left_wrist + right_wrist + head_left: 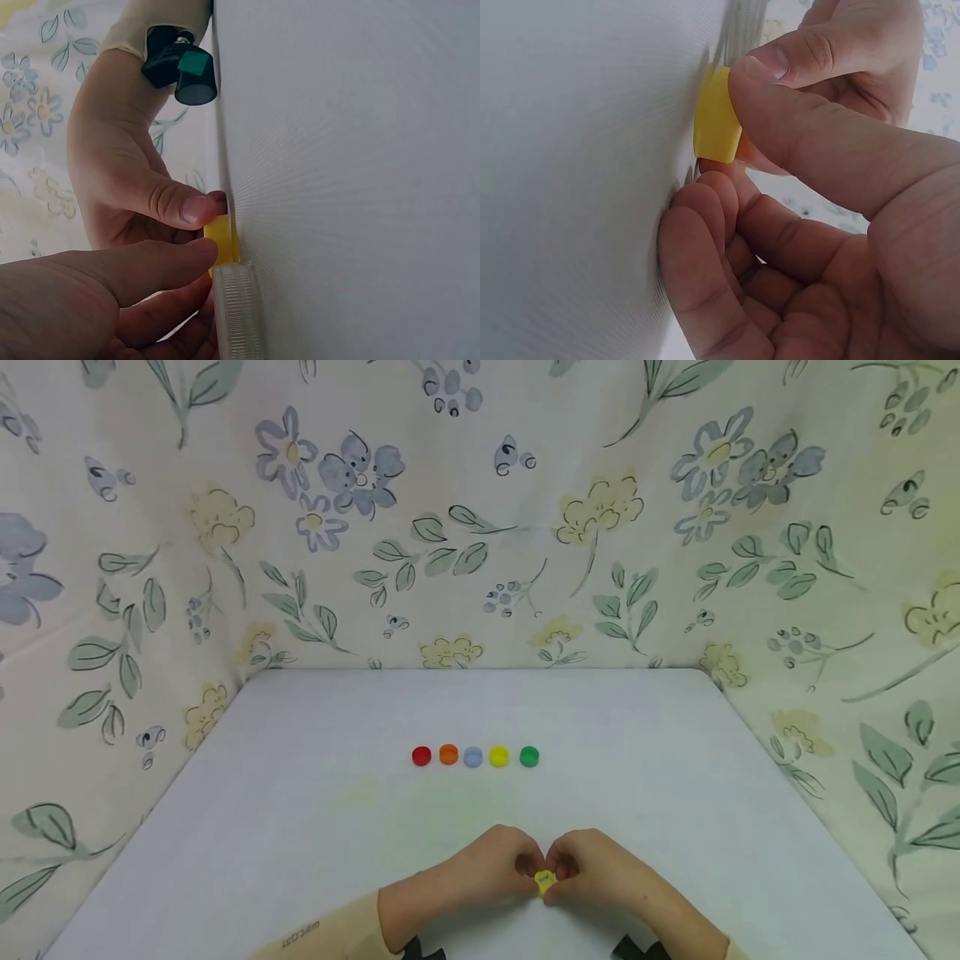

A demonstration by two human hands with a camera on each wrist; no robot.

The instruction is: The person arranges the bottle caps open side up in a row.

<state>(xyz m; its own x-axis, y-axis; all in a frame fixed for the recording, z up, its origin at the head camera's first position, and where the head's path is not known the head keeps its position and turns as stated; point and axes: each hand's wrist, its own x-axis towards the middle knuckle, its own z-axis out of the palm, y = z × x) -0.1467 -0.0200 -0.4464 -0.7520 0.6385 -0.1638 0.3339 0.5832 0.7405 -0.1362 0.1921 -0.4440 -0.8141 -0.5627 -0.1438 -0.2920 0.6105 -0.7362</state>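
A small yellow piece (545, 882) with dark marks on its top is between my two hands, low over the white table. My left hand (495, 864) pinches it from the left, and the thumb presses its side in the left wrist view. From the right, my right hand (598, 868) pinches the same piece, thumb on one side and fingertips below. A clear ribbed round object (238, 311) is close to the left fingers in the left wrist view. Whether those fingers hold it, I cannot tell.
Farther back on the white table (300, 827) stands a row of small round caps: red (422, 757), orange (448, 755), blue (472, 757), yellow (498, 757) and green (528, 757). A floral cloth (480, 552) hangs behind and along both sides.
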